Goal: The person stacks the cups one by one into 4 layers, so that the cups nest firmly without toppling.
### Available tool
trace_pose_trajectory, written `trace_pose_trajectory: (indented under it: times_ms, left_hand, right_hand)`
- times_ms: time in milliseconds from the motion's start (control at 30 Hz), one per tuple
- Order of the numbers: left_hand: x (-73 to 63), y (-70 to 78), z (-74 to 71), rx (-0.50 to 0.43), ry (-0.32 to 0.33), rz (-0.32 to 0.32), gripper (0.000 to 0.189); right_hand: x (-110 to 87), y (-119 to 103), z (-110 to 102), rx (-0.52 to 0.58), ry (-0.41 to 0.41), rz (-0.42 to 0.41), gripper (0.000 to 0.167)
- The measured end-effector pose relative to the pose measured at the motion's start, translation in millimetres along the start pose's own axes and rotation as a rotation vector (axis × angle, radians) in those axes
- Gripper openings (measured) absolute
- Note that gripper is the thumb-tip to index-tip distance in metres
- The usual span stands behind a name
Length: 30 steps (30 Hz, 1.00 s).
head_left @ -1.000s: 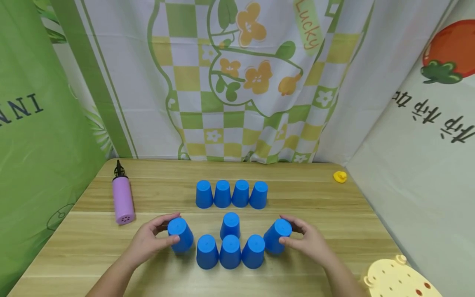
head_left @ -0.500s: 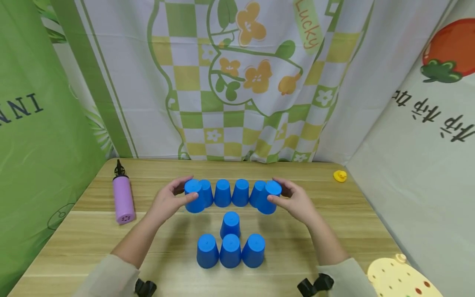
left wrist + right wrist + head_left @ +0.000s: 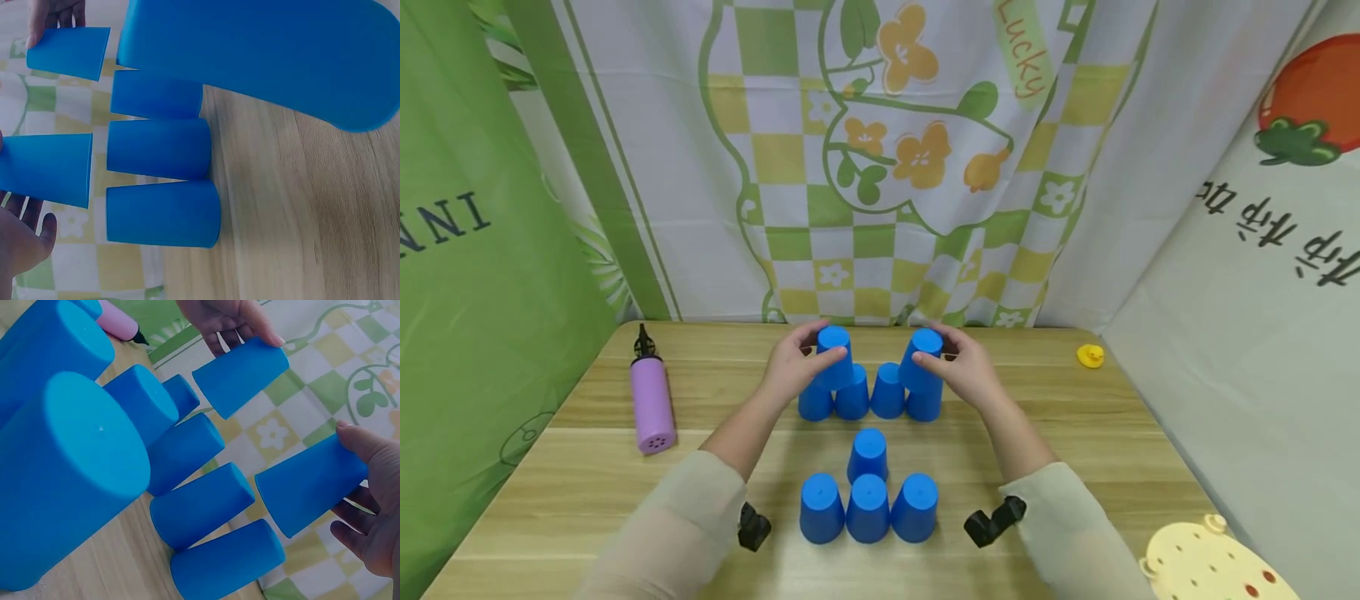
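The table [image 3: 1090, 433] carries blue cups [image 3: 868, 510], pump [image 3: 652, 403] and duck [image 3: 1090, 357].

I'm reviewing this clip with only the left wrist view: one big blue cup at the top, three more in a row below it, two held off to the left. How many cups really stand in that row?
Observer: Four; the head view shows a right-end cup that the big cup hides from you.
Operator: What is set out nearer the table's front edge?
Observer: A front row of three cups, with a single cup just beyond the middle one.
Operator: Anything in the far right corner?
Observer: Yes, a small yellow toy duck.
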State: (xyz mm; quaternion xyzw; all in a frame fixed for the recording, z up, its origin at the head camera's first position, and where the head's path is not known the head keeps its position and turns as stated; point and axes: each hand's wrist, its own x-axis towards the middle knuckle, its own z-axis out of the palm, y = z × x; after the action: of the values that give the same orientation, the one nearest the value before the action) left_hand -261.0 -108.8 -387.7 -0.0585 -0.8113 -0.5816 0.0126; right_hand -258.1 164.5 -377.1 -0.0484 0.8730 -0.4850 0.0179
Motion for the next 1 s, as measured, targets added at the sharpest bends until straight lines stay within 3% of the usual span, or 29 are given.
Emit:
trace_pose_trajectory:
  times_ms: [300,767,1000]
  left_hand:
    - [14.0,-5.5,9.4,-0.016,0.039,-0.041,0.063]
    - [15.4,-9.2,14.3,-0.014,0.008,-0.022,0.063]
    - [12.2,-9.4,9.5,0.006,-0.023,-0.019,0.074]
  right_hand:
    - [15.0,-4,11,-0.018,0.021,0.015,0.067]
    - [18.5,-2,19,-0.002,0.006,0.007,0.066]
    - [15.2,-2,18,0.019,0.008,0.004,0.075]
